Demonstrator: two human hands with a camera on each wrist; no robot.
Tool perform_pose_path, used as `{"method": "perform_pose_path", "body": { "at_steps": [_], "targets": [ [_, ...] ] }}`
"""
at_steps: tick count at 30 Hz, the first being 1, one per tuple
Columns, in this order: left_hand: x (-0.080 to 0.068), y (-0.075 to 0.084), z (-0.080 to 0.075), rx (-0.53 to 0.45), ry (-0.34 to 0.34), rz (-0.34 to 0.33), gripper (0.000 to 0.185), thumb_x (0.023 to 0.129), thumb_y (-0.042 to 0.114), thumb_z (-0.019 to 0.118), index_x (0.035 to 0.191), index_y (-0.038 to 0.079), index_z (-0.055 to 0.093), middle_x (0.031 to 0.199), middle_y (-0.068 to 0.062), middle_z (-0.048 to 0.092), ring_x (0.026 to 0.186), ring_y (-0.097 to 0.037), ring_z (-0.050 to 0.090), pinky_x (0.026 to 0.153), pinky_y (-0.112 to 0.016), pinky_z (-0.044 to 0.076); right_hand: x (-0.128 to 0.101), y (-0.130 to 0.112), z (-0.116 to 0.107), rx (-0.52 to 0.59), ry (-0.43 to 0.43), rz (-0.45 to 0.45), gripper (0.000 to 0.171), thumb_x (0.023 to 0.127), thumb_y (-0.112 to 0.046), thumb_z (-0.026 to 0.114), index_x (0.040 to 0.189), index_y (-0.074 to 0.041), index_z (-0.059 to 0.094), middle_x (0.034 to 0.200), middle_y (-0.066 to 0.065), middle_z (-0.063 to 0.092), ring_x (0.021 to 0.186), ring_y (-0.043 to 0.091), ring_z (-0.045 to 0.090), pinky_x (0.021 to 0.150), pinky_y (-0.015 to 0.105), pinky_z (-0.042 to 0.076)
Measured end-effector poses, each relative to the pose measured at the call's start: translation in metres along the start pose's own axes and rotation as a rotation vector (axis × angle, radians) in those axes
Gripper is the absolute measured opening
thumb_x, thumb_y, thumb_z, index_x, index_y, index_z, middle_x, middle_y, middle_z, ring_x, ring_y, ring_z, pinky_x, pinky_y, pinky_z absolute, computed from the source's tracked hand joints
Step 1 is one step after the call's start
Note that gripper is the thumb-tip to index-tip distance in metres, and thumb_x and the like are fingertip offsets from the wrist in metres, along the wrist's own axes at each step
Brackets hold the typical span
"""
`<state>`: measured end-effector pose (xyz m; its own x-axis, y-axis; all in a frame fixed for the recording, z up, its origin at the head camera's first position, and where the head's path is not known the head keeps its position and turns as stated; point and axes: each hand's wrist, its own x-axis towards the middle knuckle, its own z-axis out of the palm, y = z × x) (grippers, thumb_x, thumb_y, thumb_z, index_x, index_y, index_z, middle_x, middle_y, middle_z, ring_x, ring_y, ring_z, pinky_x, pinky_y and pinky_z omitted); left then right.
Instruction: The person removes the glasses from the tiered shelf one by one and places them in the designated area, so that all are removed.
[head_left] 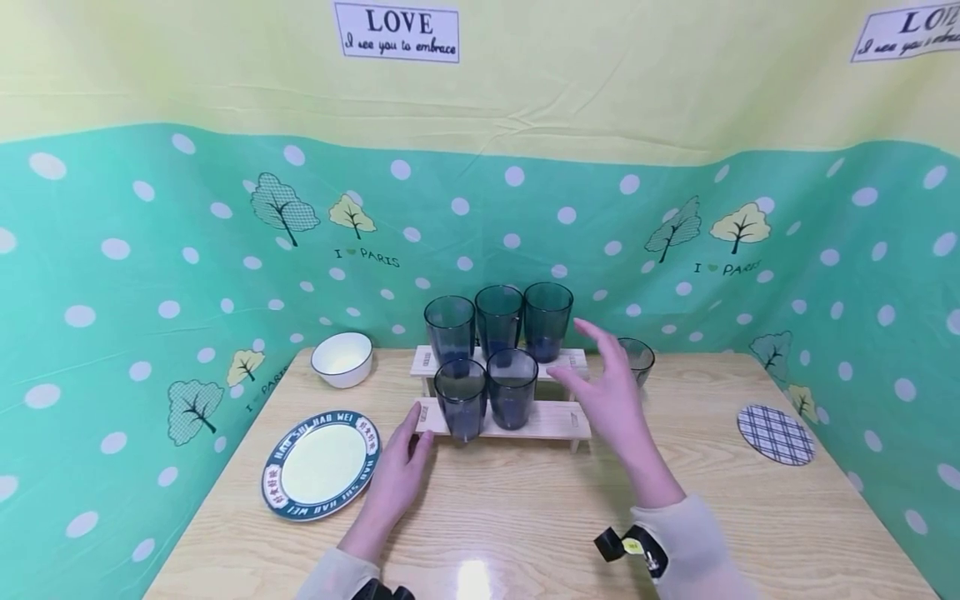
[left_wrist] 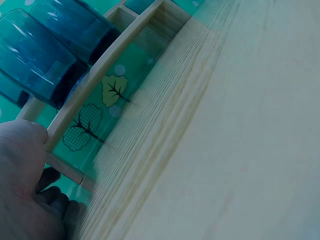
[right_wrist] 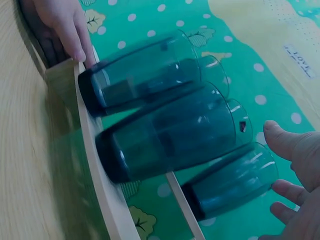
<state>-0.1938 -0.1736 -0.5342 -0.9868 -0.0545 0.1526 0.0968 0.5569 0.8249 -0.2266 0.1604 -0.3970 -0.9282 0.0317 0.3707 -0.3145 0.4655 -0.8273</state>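
Note:
A two-tier wooden rack (head_left: 551, 419) stands mid-table, carrying dark tinted glasses on both tiers. On the lower board are a left front glass (head_left: 461, 400) and a right front glass (head_left: 513, 389); three more glasses (head_left: 450, 327) line the upper board. My left hand (head_left: 397, 473) pinches the lower board's left end, thumb along its front edge in the left wrist view. My right hand (head_left: 606, 398) is in the air by the rack's right end, thumb and fingers spread around nothing. In the right wrist view its fingertips (right_wrist: 281, 190) are close to a glass rim.
Another glass (head_left: 637, 358) stands on the table behind my right hand, partly hidden. A white bowl (head_left: 342, 367) and a blue-rimmed plate (head_left: 322, 507) are on the left. A checked round coaster (head_left: 776, 434) lies at the right. Patterned cloth (head_left: 525, 221) hangs behind the table.

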Motion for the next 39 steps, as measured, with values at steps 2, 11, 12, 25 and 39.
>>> {"method": "perform_pose_path", "body": {
  "at_steps": [2,11,12,25,39],
  "targets": [
    [0.0,0.0,0.001,0.013,0.007,0.008,0.065,0.118,0.037,0.053,0.175,0.014,0.032,0.175,-0.018,0.037,0.16,-0.039,0.037,0.132,-0.058,0.029,-0.001,-0.001,0.004,0.004,-0.01,-0.002,0.083,0.094,-0.033,0.091,0.166,-0.029,0.049,0.167,0.0,0.049,0.161,0.034,0.034,0.128,0.071,0.029],
    [0.0,-0.002,0.001,0.017,0.006,0.015,0.06,0.12,0.033,0.047,0.174,0.013,0.033,0.176,-0.016,0.036,0.162,-0.038,0.035,0.133,-0.057,0.028,-0.006,0.0,0.016,0.021,-0.073,-0.012,0.08,0.095,-0.031,0.091,0.164,-0.025,0.052,0.164,0.0,0.053,0.154,0.032,0.045,0.127,0.064,0.037],
    [0.0,-0.002,0.001,0.019,0.004,0.014,0.06,0.12,0.033,0.047,0.175,0.013,0.033,0.176,-0.016,0.035,0.162,-0.038,0.034,0.133,-0.057,0.028,-0.006,0.0,0.017,0.027,-0.082,-0.015,0.08,0.095,-0.03,0.091,0.164,-0.024,0.052,0.163,0.0,0.053,0.153,0.031,0.046,0.127,0.062,0.038],
    [0.0,-0.003,0.0,0.018,-0.006,0.007,0.06,0.12,0.033,0.048,0.175,0.014,0.031,0.177,-0.016,0.035,0.162,-0.038,0.034,0.133,-0.056,0.028,-0.009,0.008,0.037,0.15,-0.199,-0.042,0.084,0.094,-0.018,0.092,0.166,-0.017,0.048,0.163,0.008,0.052,0.149,0.031,0.052,0.126,0.054,0.043],
    [-0.001,-0.001,0.0,0.019,0.001,0.008,0.061,0.12,0.033,0.05,0.175,0.014,0.031,0.175,-0.019,0.036,0.161,-0.04,0.036,0.132,-0.058,0.03,-0.014,0.009,0.05,0.07,-0.266,0.021,0.095,0.093,-0.029,0.094,0.17,-0.035,0.039,0.175,0.004,0.039,0.161,0.033,0.036,0.129,0.061,0.036]
  ]
}}
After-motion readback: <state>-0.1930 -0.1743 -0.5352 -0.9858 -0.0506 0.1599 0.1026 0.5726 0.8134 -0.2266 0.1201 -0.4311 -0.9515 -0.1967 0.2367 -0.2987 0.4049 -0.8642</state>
